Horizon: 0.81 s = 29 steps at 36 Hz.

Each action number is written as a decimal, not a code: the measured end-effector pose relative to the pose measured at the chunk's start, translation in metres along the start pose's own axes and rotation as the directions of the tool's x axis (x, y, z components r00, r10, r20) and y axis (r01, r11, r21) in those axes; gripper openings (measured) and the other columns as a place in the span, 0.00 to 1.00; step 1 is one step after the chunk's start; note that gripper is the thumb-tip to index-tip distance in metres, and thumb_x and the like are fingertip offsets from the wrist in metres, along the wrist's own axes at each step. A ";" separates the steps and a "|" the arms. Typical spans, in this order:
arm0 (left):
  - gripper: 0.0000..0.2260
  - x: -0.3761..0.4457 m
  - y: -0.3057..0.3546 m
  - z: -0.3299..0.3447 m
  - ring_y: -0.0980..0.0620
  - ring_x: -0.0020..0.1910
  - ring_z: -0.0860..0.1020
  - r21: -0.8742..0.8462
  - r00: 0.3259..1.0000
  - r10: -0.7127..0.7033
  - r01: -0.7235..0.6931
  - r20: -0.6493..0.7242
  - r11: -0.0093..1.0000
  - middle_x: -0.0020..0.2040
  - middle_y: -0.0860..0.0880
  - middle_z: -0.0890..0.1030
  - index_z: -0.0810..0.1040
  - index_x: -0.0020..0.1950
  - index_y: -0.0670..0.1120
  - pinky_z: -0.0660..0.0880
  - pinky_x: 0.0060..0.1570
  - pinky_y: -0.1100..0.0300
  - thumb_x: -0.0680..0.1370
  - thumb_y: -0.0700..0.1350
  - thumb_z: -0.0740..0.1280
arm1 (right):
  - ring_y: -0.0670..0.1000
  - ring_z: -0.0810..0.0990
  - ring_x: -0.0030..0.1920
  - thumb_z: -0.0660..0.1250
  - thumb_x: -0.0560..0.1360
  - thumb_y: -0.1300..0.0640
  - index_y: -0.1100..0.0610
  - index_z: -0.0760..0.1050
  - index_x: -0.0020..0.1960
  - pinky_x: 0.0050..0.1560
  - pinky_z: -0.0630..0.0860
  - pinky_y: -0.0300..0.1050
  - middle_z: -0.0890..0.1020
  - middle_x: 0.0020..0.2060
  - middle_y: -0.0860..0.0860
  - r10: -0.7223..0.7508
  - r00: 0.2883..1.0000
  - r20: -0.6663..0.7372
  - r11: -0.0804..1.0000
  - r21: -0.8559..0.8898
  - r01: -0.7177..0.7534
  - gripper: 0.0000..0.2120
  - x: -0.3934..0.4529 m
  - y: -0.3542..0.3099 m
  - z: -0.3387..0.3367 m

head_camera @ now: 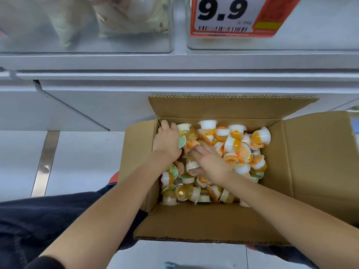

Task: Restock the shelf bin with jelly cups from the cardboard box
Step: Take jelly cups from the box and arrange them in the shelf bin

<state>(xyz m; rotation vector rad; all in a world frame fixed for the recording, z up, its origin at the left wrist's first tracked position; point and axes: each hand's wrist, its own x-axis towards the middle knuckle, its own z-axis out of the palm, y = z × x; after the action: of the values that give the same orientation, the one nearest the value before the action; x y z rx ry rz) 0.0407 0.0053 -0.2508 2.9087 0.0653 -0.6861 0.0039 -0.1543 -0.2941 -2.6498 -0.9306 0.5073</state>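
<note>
On a pale tiled floor (pixel 81 162) crossed by a metal strip (pixel 45 162), a box (pixel 303 167) stands open against a white shelf base (pixel 116 101), its four flaps folded outward. Above, two clear bins (pixel 272 45) sit side by side on the shelf, the right one carrying an orange price tag (pixel 233 16) (it reads 9.9). Jelly cups (pixel 236 141) fill the box floor in a loose heap: small clear tubs of orange and amber jelly with white bases, lying at all angles. Both hands are down among them. The left hand (pixel 167 141) curls over cups by the box's left wall; the right hand (pixel 208 162) has its fingers closed around one cup (pixel 192 165) mid-heap. Bare cardboard shows along the near and right walls.
</note>
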 end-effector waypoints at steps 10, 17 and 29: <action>0.30 -0.044 0.016 -0.093 0.50 0.56 0.75 -0.451 0.984 0.170 -0.175 -0.051 0.875 0.57 0.49 0.76 0.72 0.63 0.45 0.70 0.49 0.63 0.64 0.44 0.79 | 0.54 0.80 0.46 0.70 0.75 0.53 0.55 0.71 0.52 0.45 0.81 0.48 0.78 0.54 0.56 0.619 0.754 0.221 -0.010 0.962 -0.273 0.11 -0.029 -0.021 -0.121; 0.31 -0.111 0.046 -0.165 0.51 0.47 0.76 -0.464 0.923 0.314 -0.383 -0.222 0.799 0.50 0.50 0.78 0.66 0.54 0.48 0.71 0.41 0.58 0.60 0.48 0.81 | 0.54 0.79 0.43 0.49 0.82 0.45 0.60 0.75 0.63 0.37 0.80 0.46 0.81 0.46 0.58 0.344 0.907 0.242 -0.403 0.911 -0.090 0.24 -0.070 -0.035 -0.231; 0.27 -0.141 0.082 -0.213 0.54 0.48 0.81 -0.888 0.903 0.353 -0.354 -0.243 0.294 0.52 0.48 0.82 0.76 0.56 0.47 0.76 0.45 0.65 0.59 0.36 0.81 | 0.49 0.81 0.46 0.75 0.66 0.56 0.54 0.75 0.59 0.46 0.78 0.41 0.82 0.47 0.53 0.348 0.856 -0.382 0.212 0.922 0.324 0.22 -0.105 -0.067 -0.311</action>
<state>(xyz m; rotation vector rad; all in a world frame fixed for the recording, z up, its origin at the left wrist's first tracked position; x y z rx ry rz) 0.0147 -0.0433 0.0117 1.6910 -0.1578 -0.3526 0.0200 -0.2181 0.0342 -1.3716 -0.1735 0.1871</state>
